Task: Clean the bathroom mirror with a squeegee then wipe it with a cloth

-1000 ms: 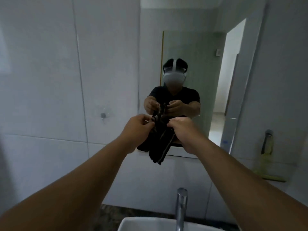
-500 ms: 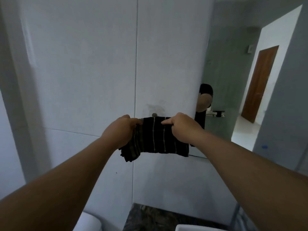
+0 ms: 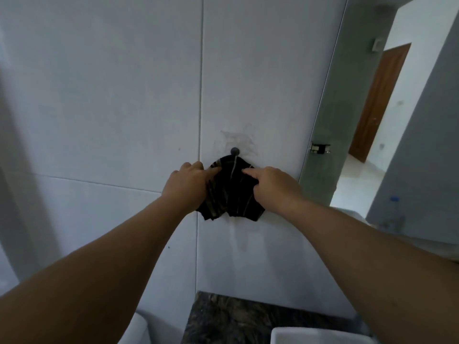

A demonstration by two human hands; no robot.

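A dark cloth [image 3: 232, 192] with thin pale stripes hangs bunched against the white tiled wall, its top edge just under a small round wall hook [image 3: 234, 151]. My left hand [image 3: 188, 186] grips the cloth's left side. On the right side, my right hand [image 3: 273, 188] holds the cloth with the index finger stretched along its top. The mirror [image 3: 347, 115] shows only as a slanted strip at the right, reflecting a brown door. No squeegee is in view.
A dark stone counter [image 3: 248, 319] lies below, with the corner of a white basin [image 3: 310, 336] at the bottom right. A metal clip [image 3: 320, 147] sits at the mirror's left edge. A white rounded object [image 3: 134, 328] is at the bottom left.
The view swung left, away from the mirror to the tiled wall. Both hands carried the cloth to the hook, and the cloth went from spread flat to bunched under the hook.
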